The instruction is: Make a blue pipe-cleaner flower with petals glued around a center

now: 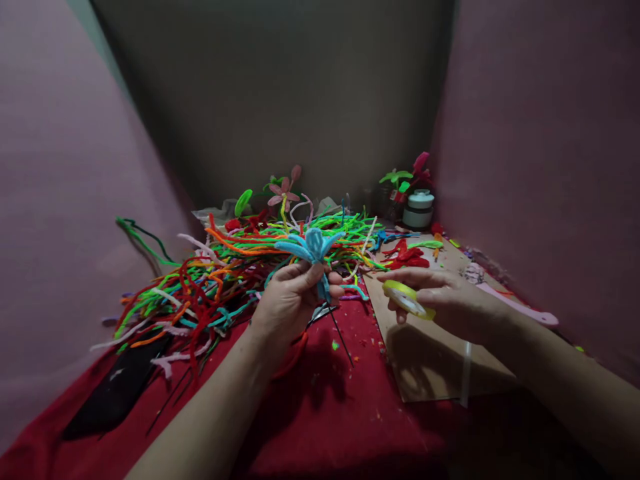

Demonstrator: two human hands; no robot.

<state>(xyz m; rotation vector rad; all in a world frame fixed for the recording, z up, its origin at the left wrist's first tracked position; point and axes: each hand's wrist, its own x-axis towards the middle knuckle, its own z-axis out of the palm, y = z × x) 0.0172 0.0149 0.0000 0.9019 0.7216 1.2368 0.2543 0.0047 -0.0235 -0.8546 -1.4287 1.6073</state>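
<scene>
Pinched in my left hand (295,293) is a light blue pipe-cleaner flower (314,245), its petals spreading above my fingers. A thin dark stem (343,337) runs down from below it toward the red cloth. To the right, my right hand (437,290) grips a small roll of yellow tape (404,297) between thumb and fingers, above a brown board. The two hands are apart, and the tape does not touch the flower. Behind my left hand spreads a large heap of coloured pipe cleaners (240,243).
Red cloth (340,427) covers the table, with a brown board (440,380) at right. A black flat object (120,393) lies at left. Behind stand a pale lidded jar (419,208) and a pink flower (284,193). Red pipe-cleaner pieces (406,255) and a pink-handled tool (520,305) lie on the right.
</scene>
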